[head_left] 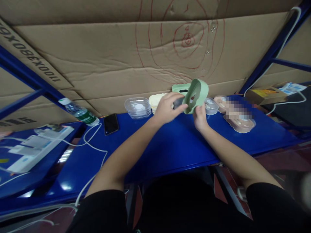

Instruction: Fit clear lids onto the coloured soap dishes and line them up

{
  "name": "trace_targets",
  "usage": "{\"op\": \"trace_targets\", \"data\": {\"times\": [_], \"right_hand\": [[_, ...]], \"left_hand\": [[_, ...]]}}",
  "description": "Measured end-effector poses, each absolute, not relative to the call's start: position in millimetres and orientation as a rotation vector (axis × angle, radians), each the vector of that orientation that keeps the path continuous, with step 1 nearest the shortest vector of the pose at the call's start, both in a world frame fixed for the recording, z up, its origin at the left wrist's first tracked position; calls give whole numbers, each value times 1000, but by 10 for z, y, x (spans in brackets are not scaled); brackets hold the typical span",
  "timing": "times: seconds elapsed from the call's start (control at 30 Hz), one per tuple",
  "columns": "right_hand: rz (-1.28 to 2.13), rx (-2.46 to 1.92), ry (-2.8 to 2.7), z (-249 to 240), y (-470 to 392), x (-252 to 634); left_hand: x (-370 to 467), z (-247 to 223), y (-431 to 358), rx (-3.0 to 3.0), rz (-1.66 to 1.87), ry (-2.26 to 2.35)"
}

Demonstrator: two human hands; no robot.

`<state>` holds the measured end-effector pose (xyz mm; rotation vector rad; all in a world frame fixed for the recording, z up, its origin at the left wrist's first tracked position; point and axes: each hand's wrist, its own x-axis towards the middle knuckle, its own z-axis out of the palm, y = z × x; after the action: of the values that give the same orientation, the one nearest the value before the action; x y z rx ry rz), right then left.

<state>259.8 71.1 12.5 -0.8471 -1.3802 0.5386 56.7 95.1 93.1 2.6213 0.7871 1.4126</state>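
Above the table, my right hand [200, 119] grips the lower right rim of a green plastic shell [203, 94], which is tilted on its side with a slot in its base. My left hand [166, 109] is at the shell's left side, fingers and thumb closed around a small dark grey piece [178, 102]; its exact kind is unclear. The left thumb reaches the shell's edge. Another green shell [178, 87] with a slot sits behind, partly hidden. Left of my hands are stacked clear plastic containers [138, 108] and a stack of cream-coloured pieces [153, 103], partly covered by my left hand.
To the right are a clear lidded container [211, 106] and pinkish lidded containers [240, 124], partly pixelated. A phone [111, 124], water bottle [80, 112] and power strip [40, 149] with white cables lie left. Cardboard [109, 61] walls the back of the blue table [170, 147].
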Motion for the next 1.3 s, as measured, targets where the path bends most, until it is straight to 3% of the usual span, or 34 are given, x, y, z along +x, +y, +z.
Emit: {"op": "trace_targets", "data": {"times": [0.17, 0.37, 0.6, 0.87, 1.1, 1.3], "right_hand": [[541, -797, -1239, 207, 650, 2549], [614, -787, -1292, 191, 754, 2651], [542, -884, -1396, 79, 746, 2646], [324, -974, -1293, 123, 941, 2902], [-189, -1278, -1489, 281, 1015, 3459], [-129, -1784, -1534, 332, 1042, 3657]], "left_hand": [[942, 1010, 596, 2581, 1290, 772], [986, 1305, 728, 2617, 1213, 984], [967, 1762, 1170, 3003, 715, 1441], [1172, 1500, 1446, 3138, 517, 1342], [1263, 1365, 1533, 3149, 538, 1173], [1291, 1264, 1638, 3040, 634, 1020]]}}
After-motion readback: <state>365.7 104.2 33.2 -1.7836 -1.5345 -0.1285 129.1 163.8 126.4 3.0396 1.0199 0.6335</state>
